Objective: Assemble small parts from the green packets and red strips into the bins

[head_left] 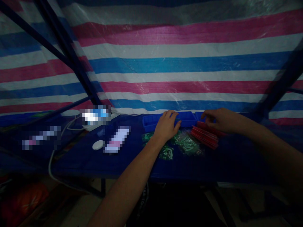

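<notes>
My left hand [167,126] reaches over a long blue plastic tray [150,123], palm down, with the thumb apart from the stretched fingers. Below it on the table lie small clear packets with green contents [188,144]. My right hand [216,119] hovers over a stack of flat red packets or cards [204,137], close to a second blue tray [200,116]. Its fingers are bent in toward the thumb. Anything between these fingertips is too dark and small to make out.
The dark blue table [132,167] also carries a phone with a blurred screen [117,139], a round white object [98,145] and a white power strip [101,123] with cables. A striped tarp [184,63] hangs behind. Dark metal poles [81,75] slant at the left.
</notes>
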The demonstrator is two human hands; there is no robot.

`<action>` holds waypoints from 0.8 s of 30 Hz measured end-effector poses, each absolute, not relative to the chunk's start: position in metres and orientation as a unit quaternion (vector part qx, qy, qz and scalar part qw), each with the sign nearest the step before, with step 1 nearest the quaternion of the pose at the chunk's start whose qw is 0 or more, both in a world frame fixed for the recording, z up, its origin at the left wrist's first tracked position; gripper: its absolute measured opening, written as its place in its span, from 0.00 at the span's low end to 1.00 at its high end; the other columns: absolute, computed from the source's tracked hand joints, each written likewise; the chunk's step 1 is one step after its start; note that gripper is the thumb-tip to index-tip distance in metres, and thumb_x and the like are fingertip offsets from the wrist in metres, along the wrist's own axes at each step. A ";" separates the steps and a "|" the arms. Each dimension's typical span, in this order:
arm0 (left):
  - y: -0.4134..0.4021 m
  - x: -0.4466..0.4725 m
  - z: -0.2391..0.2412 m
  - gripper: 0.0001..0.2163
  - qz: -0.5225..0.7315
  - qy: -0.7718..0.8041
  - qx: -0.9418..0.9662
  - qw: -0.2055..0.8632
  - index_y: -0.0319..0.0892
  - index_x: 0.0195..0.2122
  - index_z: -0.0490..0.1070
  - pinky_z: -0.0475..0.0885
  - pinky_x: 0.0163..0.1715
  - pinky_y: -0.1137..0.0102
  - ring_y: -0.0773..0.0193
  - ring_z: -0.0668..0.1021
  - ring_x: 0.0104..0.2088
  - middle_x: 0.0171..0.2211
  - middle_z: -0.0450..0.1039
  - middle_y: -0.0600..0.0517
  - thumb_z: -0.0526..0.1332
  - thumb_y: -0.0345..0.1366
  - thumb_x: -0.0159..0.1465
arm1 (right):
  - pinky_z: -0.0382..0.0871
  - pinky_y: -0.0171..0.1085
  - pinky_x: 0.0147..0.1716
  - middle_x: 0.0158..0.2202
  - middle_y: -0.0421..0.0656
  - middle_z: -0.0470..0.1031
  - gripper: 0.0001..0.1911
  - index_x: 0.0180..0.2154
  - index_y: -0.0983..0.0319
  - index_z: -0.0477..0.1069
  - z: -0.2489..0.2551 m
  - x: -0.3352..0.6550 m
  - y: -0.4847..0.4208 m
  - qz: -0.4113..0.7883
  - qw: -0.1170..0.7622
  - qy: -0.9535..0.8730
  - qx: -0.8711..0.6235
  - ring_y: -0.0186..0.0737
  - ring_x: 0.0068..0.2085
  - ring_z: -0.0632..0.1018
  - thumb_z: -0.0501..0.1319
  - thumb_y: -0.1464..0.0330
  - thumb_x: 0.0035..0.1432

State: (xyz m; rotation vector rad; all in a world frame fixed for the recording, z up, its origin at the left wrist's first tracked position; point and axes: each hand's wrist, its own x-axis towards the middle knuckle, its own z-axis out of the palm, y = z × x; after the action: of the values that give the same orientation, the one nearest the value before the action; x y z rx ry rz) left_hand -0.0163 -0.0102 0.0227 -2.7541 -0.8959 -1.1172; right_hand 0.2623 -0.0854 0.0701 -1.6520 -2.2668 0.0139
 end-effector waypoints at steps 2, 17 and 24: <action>-0.014 -0.015 0.025 0.16 -0.368 -0.291 -0.883 0.024 0.43 0.58 0.69 0.63 0.63 0.50 0.48 0.68 0.60 0.57 0.69 0.43 0.58 0.38 0.71 | 0.69 0.43 0.33 0.33 0.44 0.83 0.14 0.46 0.56 0.77 0.080 0.261 -0.083 -0.006 0.171 -0.795 -0.582 0.48 0.32 0.81 0.62 0.64 0.58; -0.022 -0.012 0.026 0.14 -0.350 -0.249 -0.903 0.005 0.43 0.55 0.71 0.63 0.62 0.50 0.48 0.68 0.59 0.54 0.72 0.44 0.57 0.39 0.72 | 0.78 0.43 0.36 0.38 0.43 0.85 0.18 0.44 0.53 0.80 0.084 0.275 -0.055 0.319 0.151 -0.781 -0.515 0.47 0.38 0.84 0.68 0.53 0.55; -0.023 -0.011 0.025 0.13 -0.341 -0.242 -0.908 0.006 0.43 0.55 0.72 0.63 0.62 0.50 0.48 0.68 0.60 0.53 0.73 0.44 0.57 0.39 0.72 | 0.76 0.39 0.33 0.35 0.43 0.84 0.23 0.47 0.54 0.79 0.074 0.268 -0.068 0.333 0.090 -0.789 -0.508 0.45 0.36 0.84 0.68 0.48 0.55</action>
State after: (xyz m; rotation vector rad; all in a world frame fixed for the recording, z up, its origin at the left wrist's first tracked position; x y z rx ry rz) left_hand -0.0114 -0.0226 0.0251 -2.8422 -0.7582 -1.0681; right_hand 0.2677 -0.0683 0.0742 -1.5098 -2.3471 0.9901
